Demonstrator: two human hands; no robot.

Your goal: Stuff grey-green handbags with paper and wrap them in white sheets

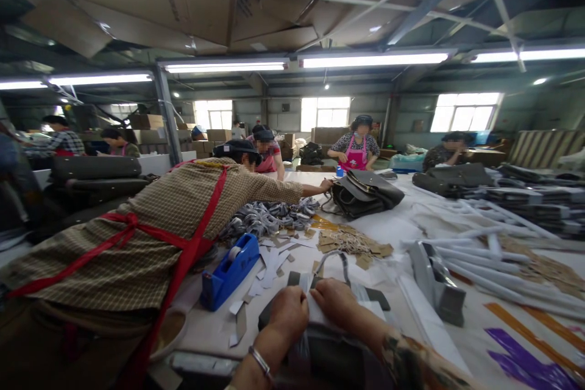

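Both of my hands are together over a dark grey bag (338, 353) at the table's near edge. My left hand (289, 312), with a metal bangle at the wrist, is closed with its fingers curled. Beside it, almost touching, my right hand (336, 303) is closed too, its fingers pinched downward. White sheet material (315, 315) shows between and below the hands, but what the fingertips grip is hidden. A grey handle loop (336, 258) arches up just beyond my hands.
A blue tape dispenser (231, 271) stands left, a grey dispenser (437, 283) right. Close on the left, a co-worker (150, 225) leans across the table, one hand at another dark bag (365, 193). Paper scraps, white rolls (479, 256) and purple strips (525, 356) lie about.
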